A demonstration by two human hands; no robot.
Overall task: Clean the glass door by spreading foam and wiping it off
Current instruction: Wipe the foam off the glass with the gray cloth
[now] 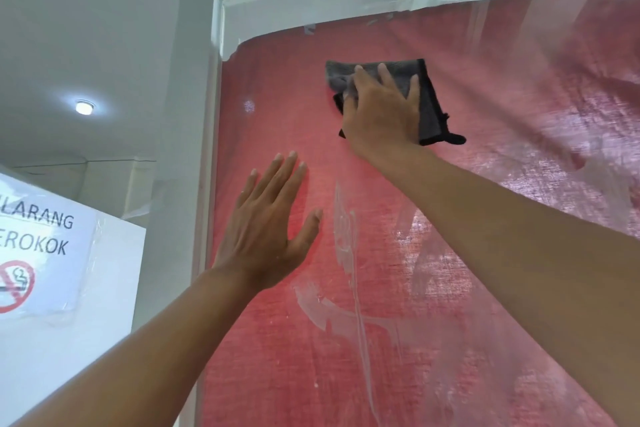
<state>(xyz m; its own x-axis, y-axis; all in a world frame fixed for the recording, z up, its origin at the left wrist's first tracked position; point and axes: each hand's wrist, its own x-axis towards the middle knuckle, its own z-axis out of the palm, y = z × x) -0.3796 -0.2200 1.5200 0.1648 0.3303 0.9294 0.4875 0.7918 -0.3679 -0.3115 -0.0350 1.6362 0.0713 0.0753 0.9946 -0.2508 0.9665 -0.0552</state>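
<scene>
Head view: no-smoking sign (33, 263) beside glass door (450, 340)

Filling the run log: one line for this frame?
phase: wiping | right hand: presses dark grey microfibre cloth on glass door | left hand: flat on glass | white foam streaks remain

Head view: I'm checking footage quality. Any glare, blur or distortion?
Head view: ceiling lamp blows out white; its reflection glints on the glass door; foam streaks shine; wide-angle lens bows the door frame; sign slightly soft.
</scene>
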